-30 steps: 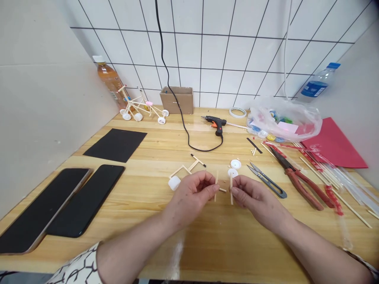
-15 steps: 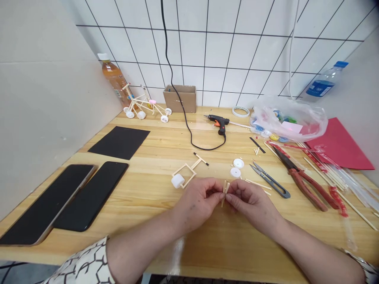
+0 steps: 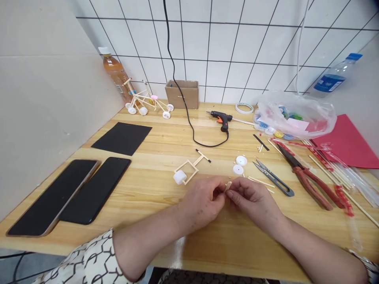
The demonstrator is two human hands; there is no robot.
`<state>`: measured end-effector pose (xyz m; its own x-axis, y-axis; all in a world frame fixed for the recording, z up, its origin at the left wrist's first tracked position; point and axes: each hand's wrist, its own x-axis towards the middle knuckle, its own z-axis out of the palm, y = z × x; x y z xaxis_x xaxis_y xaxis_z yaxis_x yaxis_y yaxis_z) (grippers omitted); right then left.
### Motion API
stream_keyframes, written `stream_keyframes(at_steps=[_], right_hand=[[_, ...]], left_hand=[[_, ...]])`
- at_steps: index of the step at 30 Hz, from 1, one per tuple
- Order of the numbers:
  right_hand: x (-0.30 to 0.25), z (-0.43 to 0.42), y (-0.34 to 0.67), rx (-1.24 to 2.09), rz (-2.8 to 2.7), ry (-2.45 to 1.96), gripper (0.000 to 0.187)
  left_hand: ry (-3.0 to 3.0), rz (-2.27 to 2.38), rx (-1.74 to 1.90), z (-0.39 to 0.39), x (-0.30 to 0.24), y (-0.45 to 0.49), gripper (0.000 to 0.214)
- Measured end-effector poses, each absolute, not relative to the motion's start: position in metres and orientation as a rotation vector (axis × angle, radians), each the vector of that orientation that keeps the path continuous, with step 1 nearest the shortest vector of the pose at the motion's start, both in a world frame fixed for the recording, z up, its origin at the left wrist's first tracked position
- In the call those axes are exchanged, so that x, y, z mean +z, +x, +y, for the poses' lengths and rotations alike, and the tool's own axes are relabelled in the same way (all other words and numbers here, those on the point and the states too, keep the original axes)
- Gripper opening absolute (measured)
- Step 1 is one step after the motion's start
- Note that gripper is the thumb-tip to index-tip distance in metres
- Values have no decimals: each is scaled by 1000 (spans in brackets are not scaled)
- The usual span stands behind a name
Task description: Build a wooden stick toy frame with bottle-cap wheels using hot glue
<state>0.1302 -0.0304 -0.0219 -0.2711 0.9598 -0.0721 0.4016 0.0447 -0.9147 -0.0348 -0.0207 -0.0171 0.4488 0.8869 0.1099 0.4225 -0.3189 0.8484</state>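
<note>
Short pale wooden sticks [image 3: 228,185] are pinched between the fingertips of my left hand [image 3: 204,199] and my right hand [image 3: 250,195], just above the table. Only their upper ends show; the rest is hidden by my fingers. Beyond my left hand lies a small square stick frame [image 3: 196,170] with a T-shaped, black-tipped handle and a white cap [image 3: 179,177] at one corner. Two round white caps [image 3: 238,169] rest on the wood past my right hand. Several loose sticks [image 3: 260,181] lie next to its knuckles.
Right of my hands are thread snips [image 3: 274,178], red-handled pliers [image 3: 310,177] and packs of sticks. A hot glue gun [image 3: 220,118], cardboard box [image 3: 182,94] and stick tricycle [image 3: 148,100] stand at the back. Two phones [image 3: 94,189] and black sheet [image 3: 122,138] lie left.
The two sticks stood upright and apart at the top; now they are tilted and close together, less of them showing. The whole view has shifted slightly.
</note>
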Motion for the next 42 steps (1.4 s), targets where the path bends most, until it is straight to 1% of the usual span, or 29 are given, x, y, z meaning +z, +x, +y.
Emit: stream_keyframes(at_steps=[3, 12, 20, 30, 42], right_hand=[[-20, -30, 129, 1224, -1672, -1294, 11], [-13, -34, 130, 766, -1831, -1236, 9], [-16, -31, 132, 577, -1940, -1282, 9], [-13, -30, 130, 565, -2027, -1220, 10], [-17, -26, 129, 568, -2011, -1213, 10]], left_hand=[[1941, 1088, 743, -21, -18, -34, 13], [1858, 1041, 775, -21, -19, -32, 16], [1655, 951, 860, -13, -27, -33, 15], [1853, 911, 819, -8, -28, -37, 20], [1994, 953, 750, -8, -27, -36, 20]])
